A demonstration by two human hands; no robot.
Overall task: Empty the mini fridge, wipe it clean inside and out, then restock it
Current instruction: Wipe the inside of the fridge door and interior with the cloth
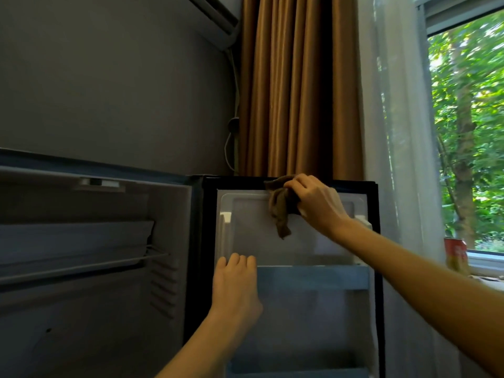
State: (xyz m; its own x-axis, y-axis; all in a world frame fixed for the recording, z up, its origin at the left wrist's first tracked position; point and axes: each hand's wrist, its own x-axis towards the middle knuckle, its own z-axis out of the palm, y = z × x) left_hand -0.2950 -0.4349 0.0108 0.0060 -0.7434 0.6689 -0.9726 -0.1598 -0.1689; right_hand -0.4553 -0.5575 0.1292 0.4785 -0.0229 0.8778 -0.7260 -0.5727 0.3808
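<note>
**Q:** What fills the view?

**A:** A mini fridge [81, 323] stands open. Its pale inside is on the left, with a wire shelf [81, 266] running across it. Its door [253, 233] is swung out to the right, inner side facing the camera, with a black seal framing a white liner. A brown curtain [297, 85] hangs behind the door, and a window [469, 132] is further right.

**Q:** And on the door?

**A:** A bluish see-through door shelf [313, 278] spans the liner about halfway down. The left hand [236, 285] lies against the liner just beside that shelf's left end, fingers straight and close together, holding nothing. The right hand [319, 203] is at the door's top edge, fingers curled round a dark brown cloth [281, 211]. The cloth is pressed to the upper liner, with one tail hanging down.

**Q:** Anything smaller?

**A:** A red and yellow can [456, 256] stands on the windowsill, well apart from the fridge
</note>
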